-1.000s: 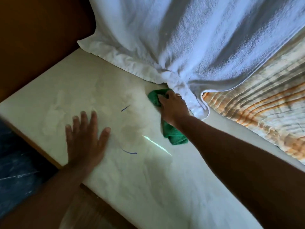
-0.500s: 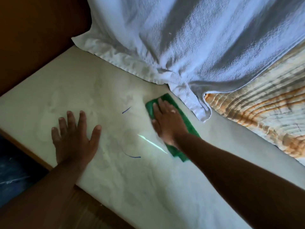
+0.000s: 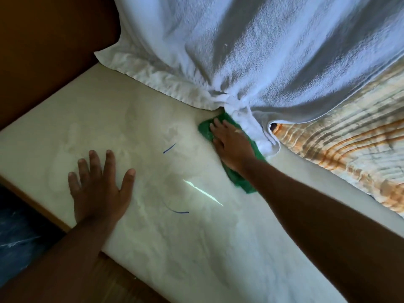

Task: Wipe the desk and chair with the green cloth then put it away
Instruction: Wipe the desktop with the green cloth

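The green cloth (image 3: 204,130) lies flat on the pale desk top (image 3: 135,114), mostly under my right hand (image 3: 231,145), which presses it down with fingers stretched forward. Its far end touches the bunched hem of a white towel (image 3: 251,62). Another green corner sticks out near my wrist. My left hand (image 3: 100,186) rests flat on the desk to the left, fingers spread, holding nothing. Two short blue pen marks (image 3: 169,148) and a bright streak of light lie between the hands.
The white towel drapes over the desk's far side. An orange and grey patterned fabric (image 3: 341,149) lies at the right. A brown wooden surface (image 3: 48,51) rises at the upper left. The desk's wooden front edge and dark floor (image 3: 19,224) are at the lower left.
My right hand slid the cloth back toward me, then pushed it forward again until it met the towel hem, which has bunched up. The left hand stayed flat on the desk.
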`<move>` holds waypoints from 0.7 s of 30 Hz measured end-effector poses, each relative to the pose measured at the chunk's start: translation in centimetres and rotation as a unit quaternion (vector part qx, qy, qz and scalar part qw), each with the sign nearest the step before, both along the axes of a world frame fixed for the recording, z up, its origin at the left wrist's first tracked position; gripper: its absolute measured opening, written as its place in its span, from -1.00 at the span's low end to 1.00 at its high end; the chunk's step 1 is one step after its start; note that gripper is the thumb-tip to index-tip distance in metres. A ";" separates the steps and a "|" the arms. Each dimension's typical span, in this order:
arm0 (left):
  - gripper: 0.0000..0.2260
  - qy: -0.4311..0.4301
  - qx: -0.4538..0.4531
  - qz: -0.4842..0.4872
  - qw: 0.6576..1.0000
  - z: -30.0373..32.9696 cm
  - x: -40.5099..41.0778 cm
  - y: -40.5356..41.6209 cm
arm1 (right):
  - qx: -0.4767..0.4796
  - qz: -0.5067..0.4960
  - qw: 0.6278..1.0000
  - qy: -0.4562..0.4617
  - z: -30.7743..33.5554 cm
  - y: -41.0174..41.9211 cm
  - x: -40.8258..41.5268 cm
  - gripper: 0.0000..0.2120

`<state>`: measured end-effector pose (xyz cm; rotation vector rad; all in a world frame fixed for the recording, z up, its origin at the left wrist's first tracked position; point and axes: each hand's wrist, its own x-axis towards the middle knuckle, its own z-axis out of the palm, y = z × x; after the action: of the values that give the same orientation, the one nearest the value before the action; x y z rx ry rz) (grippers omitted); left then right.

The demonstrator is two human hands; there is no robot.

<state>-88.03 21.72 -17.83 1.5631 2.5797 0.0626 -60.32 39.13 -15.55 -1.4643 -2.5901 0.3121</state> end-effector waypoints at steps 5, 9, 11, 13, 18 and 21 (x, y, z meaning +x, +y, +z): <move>-0.24 0.000 0.005 -0.001 1.000 0.1 0.1 0.0 | -0.071 0.133 0.986 0.071 -0.1 -14.6 6.7 -0.63; -0.24 0.001 0.010 -0.005 1.000 -0.2 -0.2 0.1 | -0.053 0.006 0.996 0.067 0.8 -12.4 12.3 -0.65; -0.23 0.006 0.011 -0.005 1.000 -0.3 -0.3 0.2 | -0.042 -0.102 0.991 0.080 0.8 -9.8 11.4 -0.66; -0.23 0.003 0.013 -0.004 1.000 -0.3 -0.2 0.1 | -0.046 -0.154 0.984 0.080 0.9 -9.7 9.6 -0.66; -0.22 0.001 0.021 -0.003 1.000 -0.3 -0.1 0.1 | -0.104 0.070 0.991 0.051 1.7 -20.8 5.1 -0.55; -0.23 0.005 0.014 0.000 1.000 -0.1 0.1 0.1 | -0.197 0.269 0.939 0.087 2.3 -22.7 2.5 -0.67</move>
<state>-87.90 21.81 -17.88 1.5765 2.5989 0.0922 -57.82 16.47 -13.23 -0.7173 -2.8350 1.0254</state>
